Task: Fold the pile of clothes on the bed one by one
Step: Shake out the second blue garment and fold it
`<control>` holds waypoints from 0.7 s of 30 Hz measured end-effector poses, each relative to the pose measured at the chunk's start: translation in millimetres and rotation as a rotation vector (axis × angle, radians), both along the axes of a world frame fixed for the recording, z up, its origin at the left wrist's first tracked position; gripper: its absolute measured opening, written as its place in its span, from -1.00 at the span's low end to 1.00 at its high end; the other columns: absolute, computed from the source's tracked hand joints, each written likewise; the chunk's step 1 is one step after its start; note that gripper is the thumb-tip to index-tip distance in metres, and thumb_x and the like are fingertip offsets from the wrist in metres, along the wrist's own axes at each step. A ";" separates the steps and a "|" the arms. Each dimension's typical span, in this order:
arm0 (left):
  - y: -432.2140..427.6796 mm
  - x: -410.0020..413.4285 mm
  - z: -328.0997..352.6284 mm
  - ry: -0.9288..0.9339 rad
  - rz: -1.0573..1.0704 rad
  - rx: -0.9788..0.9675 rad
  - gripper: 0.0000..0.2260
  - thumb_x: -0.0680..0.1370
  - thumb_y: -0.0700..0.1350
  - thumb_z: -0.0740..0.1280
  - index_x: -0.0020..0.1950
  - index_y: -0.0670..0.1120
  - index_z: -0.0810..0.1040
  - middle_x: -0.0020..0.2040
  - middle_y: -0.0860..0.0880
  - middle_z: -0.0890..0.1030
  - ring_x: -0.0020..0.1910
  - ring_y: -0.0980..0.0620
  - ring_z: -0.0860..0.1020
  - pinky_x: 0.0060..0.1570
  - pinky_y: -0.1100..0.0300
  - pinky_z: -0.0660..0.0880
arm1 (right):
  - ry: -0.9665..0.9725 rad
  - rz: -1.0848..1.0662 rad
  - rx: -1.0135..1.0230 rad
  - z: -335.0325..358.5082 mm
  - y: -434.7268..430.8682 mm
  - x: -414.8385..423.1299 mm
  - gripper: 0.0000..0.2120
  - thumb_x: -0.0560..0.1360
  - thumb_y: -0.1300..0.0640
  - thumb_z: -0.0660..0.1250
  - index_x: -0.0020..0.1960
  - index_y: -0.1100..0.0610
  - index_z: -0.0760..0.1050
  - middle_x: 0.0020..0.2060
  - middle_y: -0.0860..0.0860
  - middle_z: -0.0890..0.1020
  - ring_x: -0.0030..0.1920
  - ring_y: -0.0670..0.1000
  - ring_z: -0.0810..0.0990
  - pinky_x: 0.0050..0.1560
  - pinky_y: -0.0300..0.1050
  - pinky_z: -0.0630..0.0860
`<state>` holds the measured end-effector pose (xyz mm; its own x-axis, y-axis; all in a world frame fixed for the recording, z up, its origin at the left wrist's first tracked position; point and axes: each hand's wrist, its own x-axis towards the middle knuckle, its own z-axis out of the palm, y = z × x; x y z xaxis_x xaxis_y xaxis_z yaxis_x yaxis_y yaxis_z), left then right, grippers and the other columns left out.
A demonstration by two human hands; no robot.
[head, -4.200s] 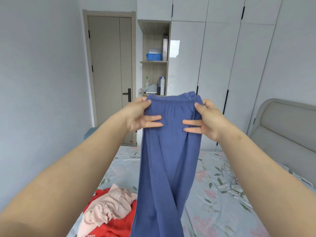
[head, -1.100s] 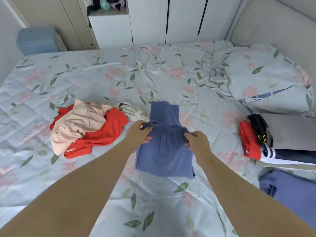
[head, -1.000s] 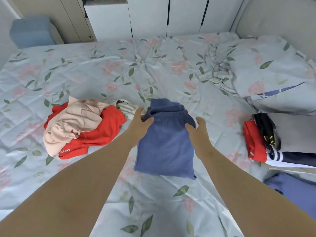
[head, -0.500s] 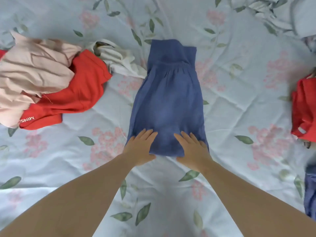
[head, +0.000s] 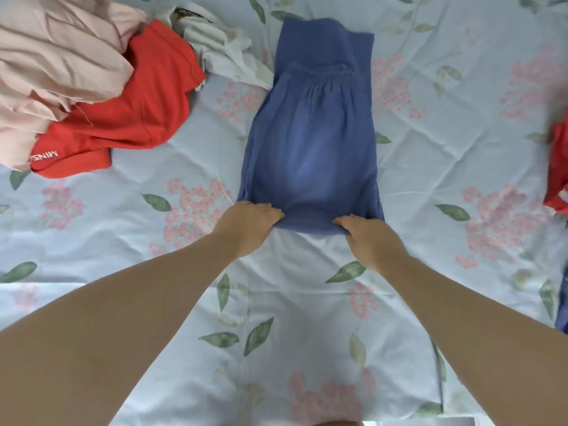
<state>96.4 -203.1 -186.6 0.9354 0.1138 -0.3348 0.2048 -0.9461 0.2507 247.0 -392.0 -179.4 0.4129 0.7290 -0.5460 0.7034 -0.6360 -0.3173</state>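
The left hand [head: 249, 224] and right hand [head: 370, 239] gripped the near edge of the partly folded blue elastic-waisted trousers [head: 310, 142]. A crumpled pink, red and white clothes heap [head: 101, 87] awaited folding.

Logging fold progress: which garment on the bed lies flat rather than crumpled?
The blue trousers, flat mid-bed, left hand and right hand gripping the near edge; the pink garment, red garment and white garment sit crumpled together.

The trousers [head: 310, 142] are soft, matt blue cloth with a fine crinkled weave. The sheet [head: 307, 302] is smooth printed cloth, lightly creased. The red top [head: 138, 96] looks a denser matt knit, the pink garment [head: 55, 56] thin, wrinkled cloth
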 end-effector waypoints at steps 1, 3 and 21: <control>-5.4 -4.8 9.3 0.132 0.015 -0.012 -0.71 0.60 -0.21 0.13 0.26 -0.02 0.50 0.04 -0.02 0.61 -0.08 -0.10 0.57 -0.08 0.11 0.48 | 0.050 -0.006 -0.058 8.7 -5.2 -4.7 -0.65 0.61 0.21 0.05 0.33 -0.01 0.40 0.13 0.03 0.58 0.04 0.11 0.53 -0.01 -0.08 0.42; -19.2 -15.4 24.4 0.359 -0.020 -0.032 -0.73 0.64 -0.13 0.06 0.28 -0.01 0.43 0.03 -0.04 0.60 -0.13 -0.06 0.51 -0.09 0.10 0.46 | 0.166 0.002 -0.178 15.1 -19.5 -19.1 -0.72 0.59 0.19 0.05 0.21 0.03 0.43 0.03 0.06 0.59 -0.10 0.09 0.51 -0.14 -0.08 0.42; -81.7 -39.8 32.1 0.216 0.732 -0.458 -0.79 0.60 -0.02 0.20 0.19 -0.04 0.46 0.04 -0.08 0.59 0.00 -0.09 0.56 -0.04 0.10 0.48 | 0.348 -0.545 0.037 9.1 -58.4 -60.7 -0.83 0.53 0.18 0.18 -0.01 0.20 0.53 -0.18 0.10 0.62 -0.17 0.13 0.54 -0.08 -0.11 0.44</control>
